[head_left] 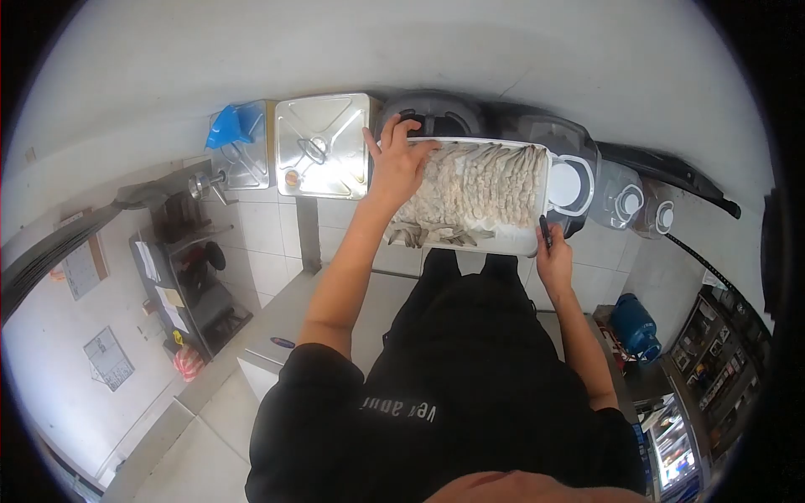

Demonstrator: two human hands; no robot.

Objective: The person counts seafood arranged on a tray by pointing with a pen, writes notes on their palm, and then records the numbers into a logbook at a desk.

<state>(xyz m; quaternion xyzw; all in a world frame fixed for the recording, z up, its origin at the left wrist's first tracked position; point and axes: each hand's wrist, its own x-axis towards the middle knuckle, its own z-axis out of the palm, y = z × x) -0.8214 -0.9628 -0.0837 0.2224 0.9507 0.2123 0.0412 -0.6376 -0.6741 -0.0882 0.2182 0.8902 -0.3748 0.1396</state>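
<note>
A white tray [513,243] is filled with rows of raw grey shrimp [482,184], with a looser row along the near left side. My left hand [401,163] lies over the tray's left end, fingers spread and the thumb reaching onto the shrimp at the far left corner. Beside the near right corner, my right hand [555,258] is closed around a slim black object [546,231]; its exact kind is hard to make out. Whether the right fingers also touch the rim is unclear.
Square metal tins [325,126] stand left of the tray, a blue funnel [228,127] on one. Behind and right are dark containers [432,109] and clear jugs with white lids [629,201]. A blue gas cylinder [635,327] stands lower right; a metal counter [289,306] is at left.
</note>
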